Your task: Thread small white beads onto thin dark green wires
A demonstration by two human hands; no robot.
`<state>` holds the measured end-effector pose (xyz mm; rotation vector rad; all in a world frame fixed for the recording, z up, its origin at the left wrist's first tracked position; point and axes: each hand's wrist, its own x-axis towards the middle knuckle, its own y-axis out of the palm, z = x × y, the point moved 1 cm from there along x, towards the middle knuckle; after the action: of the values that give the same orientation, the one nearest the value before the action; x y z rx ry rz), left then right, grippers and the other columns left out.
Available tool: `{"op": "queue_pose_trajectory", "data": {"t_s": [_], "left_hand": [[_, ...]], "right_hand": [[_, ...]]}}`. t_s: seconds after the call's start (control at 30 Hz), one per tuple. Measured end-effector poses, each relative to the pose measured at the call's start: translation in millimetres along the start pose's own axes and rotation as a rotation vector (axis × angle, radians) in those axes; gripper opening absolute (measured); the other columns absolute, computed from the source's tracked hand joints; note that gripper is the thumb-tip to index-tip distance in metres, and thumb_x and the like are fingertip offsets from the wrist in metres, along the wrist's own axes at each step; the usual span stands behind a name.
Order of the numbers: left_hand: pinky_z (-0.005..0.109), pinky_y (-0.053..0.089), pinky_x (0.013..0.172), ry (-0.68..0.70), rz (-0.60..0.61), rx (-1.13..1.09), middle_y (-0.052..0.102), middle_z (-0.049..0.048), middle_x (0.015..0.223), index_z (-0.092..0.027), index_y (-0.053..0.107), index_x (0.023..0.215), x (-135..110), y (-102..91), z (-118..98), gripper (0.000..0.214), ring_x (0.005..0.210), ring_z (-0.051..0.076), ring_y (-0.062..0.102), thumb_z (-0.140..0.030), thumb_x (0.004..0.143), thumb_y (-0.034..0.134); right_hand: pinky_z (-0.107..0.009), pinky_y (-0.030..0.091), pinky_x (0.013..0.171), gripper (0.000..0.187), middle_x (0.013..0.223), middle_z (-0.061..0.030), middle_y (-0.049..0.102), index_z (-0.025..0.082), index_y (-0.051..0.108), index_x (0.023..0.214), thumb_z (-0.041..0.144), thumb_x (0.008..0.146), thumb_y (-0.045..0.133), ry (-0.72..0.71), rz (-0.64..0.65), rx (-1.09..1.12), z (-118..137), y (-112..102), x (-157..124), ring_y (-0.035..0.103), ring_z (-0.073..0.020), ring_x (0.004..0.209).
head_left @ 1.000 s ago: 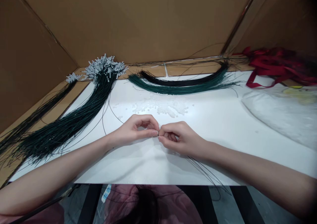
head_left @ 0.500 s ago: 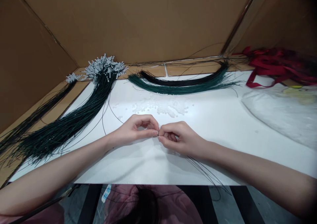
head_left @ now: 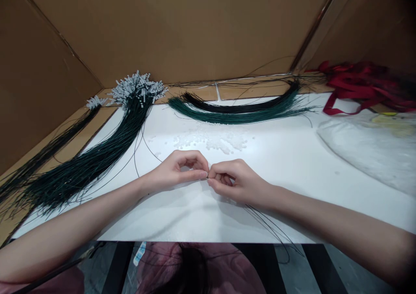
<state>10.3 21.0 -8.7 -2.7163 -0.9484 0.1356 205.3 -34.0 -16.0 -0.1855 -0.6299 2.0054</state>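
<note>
My left hand (head_left: 177, 170) and my right hand (head_left: 235, 182) meet fingertip to fingertip over the white table (head_left: 292, 164), both pinched closed. My right hand grips thin dark wires (head_left: 269, 224) that trail back under my wrist to the table's front edge. My left hand pinches something tiny at the wire's tip, too small to name. A scatter of small clear beads (head_left: 214, 141) lies just beyond my hands.
A thick bundle of dark green wires with white beaded tips (head_left: 107, 146) fans along the left. A curved green and black wire bundle (head_left: 240, 107) lies at the back. Red ribbons (head_left: 364, 86) and a clear plastic bag (head_left: 370, 146) sit right. Cardboard walls (head_left: 182, 29) enclose the table.
</note>
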Motion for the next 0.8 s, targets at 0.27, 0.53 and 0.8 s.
{"op": "queue_pose_trajectory", "data": {"t_s": [0.27,0.53,0.8], "left_hand": [[0.022,0.047,0.075,0.001,-0.002,0.006,0.067,0.0041,0.086,-0.013,0.065,0.09,-0.3,0.1,0.0,0.012,0.08,0.012,0.061,-0.025,0.087,0.066],[0.024,0.048,0.074,-0.008,-0.006,0.022,0.067,0.0054,0.086,-0.013,0.065,0.09,0.3,0.5,-0.5,0.015,0.08,0.014,0.061,-0.027,0.086,0.066],[0.023,0.047,0.074,-0.016,-0.009,0.027,0.067,0.0051,0.086,-0.013,0.065,0.089,-0.3,0.2,-0.6,0.014,0.079,0.013,0.061,-0.027,0.086,0.067]], "right_hand": [[-0.018,0.03,0.051,0.015,0.056,0.0057,0.042,0.015,0.055,0.068,0.016,0.083,0.054,-0.004,0.001,0.009,0.4,-0.5,0.0,0.036,-0.0058,0.051],[-0.019,0.031,0.051,0.015,0.057,0.0054,0.043,0.015,0.055,0.068,0.016,0.083,0.053,0.005,0.005,0.001,1.4,-0.9,0.3,0.036,-0.0061,0.051],[-0.018,0.03,0.051,0.015,0.057,0.0056,0.042,0.015,0.055,0.068,0.017,0.083,0.053,0.004,0.008,-0.001,1.1,-0.8,0.2,0.036,-0.0059,0.051]]}}
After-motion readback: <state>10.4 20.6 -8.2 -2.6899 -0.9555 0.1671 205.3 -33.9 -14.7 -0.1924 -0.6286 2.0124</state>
